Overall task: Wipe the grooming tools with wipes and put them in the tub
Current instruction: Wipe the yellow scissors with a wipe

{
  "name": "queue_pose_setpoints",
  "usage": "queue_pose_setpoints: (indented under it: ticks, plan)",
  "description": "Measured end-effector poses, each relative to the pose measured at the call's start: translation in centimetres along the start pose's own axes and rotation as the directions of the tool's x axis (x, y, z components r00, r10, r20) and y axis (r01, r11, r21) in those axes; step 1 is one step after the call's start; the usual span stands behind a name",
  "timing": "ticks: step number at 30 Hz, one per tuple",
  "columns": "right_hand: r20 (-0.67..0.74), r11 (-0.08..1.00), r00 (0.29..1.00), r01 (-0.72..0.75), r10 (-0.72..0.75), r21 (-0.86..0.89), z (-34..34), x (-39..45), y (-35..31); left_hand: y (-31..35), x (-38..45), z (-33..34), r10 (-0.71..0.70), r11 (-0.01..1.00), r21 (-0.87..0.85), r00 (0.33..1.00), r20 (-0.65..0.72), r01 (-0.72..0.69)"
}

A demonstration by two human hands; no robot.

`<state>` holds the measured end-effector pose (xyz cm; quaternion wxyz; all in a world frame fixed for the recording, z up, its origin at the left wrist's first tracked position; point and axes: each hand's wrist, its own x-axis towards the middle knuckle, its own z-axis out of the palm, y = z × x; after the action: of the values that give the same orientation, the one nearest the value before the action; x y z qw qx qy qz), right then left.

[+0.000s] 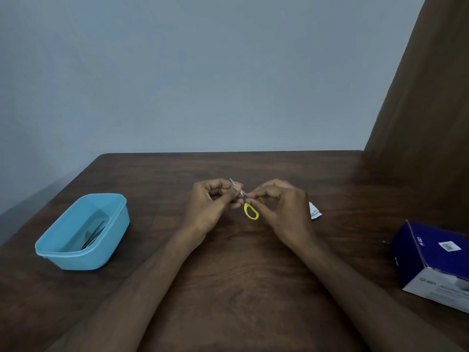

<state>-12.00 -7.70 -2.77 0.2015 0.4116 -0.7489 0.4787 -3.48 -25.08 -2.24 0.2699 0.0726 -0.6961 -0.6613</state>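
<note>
Scissors: small pair with yellow plastic loop handles and thin silver metal blades (247, 203), held in the air just above the middle of the surface, between both hands.
Scissors axis: long axis runs on a diagonal; blade tips point up, away and to the person's left, handle loops point down, toward the person and to the right. Blades appear closed together.
Left hand: left hand (212, 205) has fingers curled, thumb and fingertips pinching the blades near the tip end; the point of the blades shows beyond the fingers. Whether a wipe lies under the fingers cannot be told.
Right hand: right hand (281, 207) has fingers curled, pinching the scissors near the pivot, just above the handle loops. One yellow loop hangs clear below the fingers; the other is mostly hidden behind them.
Tub: light blue rectangular plastic tub (76, 252), open top, stands on the left part of the surface, well apart from the hands. Dark slim metal tools (92, 236) lie inside on its floor; their kind cannot be made out.
Surface: dark brown wooden surface (241, 288), far edge against a pale grey-blue wall (203, 72).
Wrapper: small white torn paper wrapper (314, 211) lies on the surface just right of the right hand.
Box: dark blue and white cardboard box (431, 262) lies at the right edge of the surface, partly cut off by the frame.
Right background: brown panel (426, 110) rises at the right.
</note>
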Motion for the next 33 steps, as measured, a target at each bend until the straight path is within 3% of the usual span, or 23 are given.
queue_pose_setpoints:
  ticks: [4,12,15,18,23,28,31,33]
  plan:
    - [0.045,0.996,0.999,-0.001,0.005,-0.086,-0.4,0.0,0.7,-0.2,0.5,-0.2,-0.029,0.998,-0.049,0.994,-0.103,0.024]
    - [0.027,0.996,0.998,0.062,-0.061,-0.057,-0.4,0.3,0.0,-0.5,0.6,0.2,-0.003,1.000,0.026,0.999,-0.046,0.004]
    - [0.021,0.998,0.999,-0.028,0.029,-0.050,-0.5,0.3,0.5,-0.5,0.8,0.1,-0.013,1.000,-0.010,0.997,-0.071,0.012]
    - [0.025,0.989,0.989,-0.147,0.146,0.016,-0.6,0.3,0.6,-0.5,0.6,0.1,0.000,0.998,0.064,0.999,-0.033,0.002]
    - [0.028,0.999,1.000,-0.005,0.006,-0.044,-1.0,0.4,0.5,-0.5,0.5,0.2,0.026,0.996,0.082,1.000,-0.003,-0.026]
    - [-0.012,0.961,0.961,-0.276,0.276,-0.013,-0.8,0.3,1.2,-0.7,0.7,0.5,0.073,0.997,0.003,0.996,-0.048,-0.073]
    - [0.063,0.825,0.873,-0.479,0.484,0.299,-0.6,0.4,1.1,-0.9,0.8,0.6,0.073,0.995,-0.060,0.994,-0.087,-0.078]
    - [0.125,0.712,0.828,-0.538,0.547,0.450,-0.5,0.3,0.8,-0.9,0.9,0.5,0.063,0.992,-0.100,0.994,-0.095,-0.072]
